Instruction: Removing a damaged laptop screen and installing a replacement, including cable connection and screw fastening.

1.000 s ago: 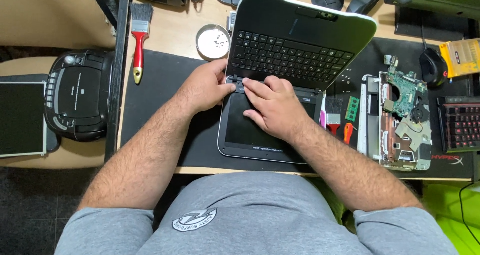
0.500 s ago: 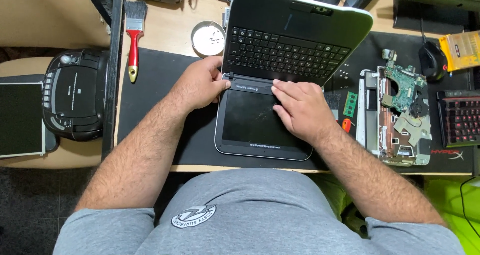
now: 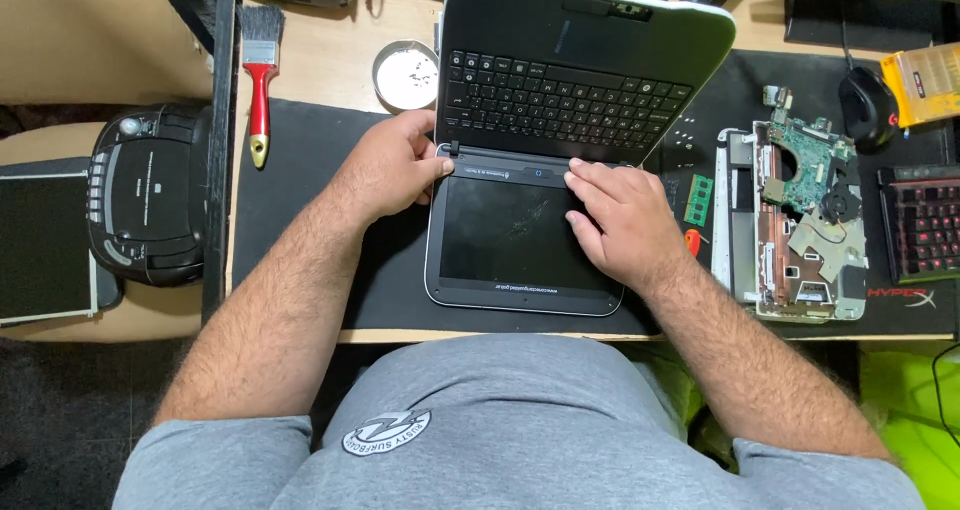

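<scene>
Head view: small laptop [image 3: 540,170] lies opened out flat mid-desk, near the front edge. Left hand [image 3: 390,165] pinches its left hinge corner, fingers clamped; right hand [image 3: 620,220] rests flat on the screen, fingers together. Rigid, probably light; screen fragile, so grip edges.

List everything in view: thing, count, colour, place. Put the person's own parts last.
laptop: one, black with a white rim, mid desk, open, screen half lying flat nearest the person
desk mat: one, black, under the laptop
paintbrush: one, red handle, left of the mat
round tin: one, silver, beside the laptop's left edge
radio player: one, black, far left
circuit board: one, green, in an opened laptop base on the right
memory stick: one, green, right of the laptop
mouse: one, black, upper right
left hand: at the laptop's left hinge
right hand: on the screen's right side
</scene>
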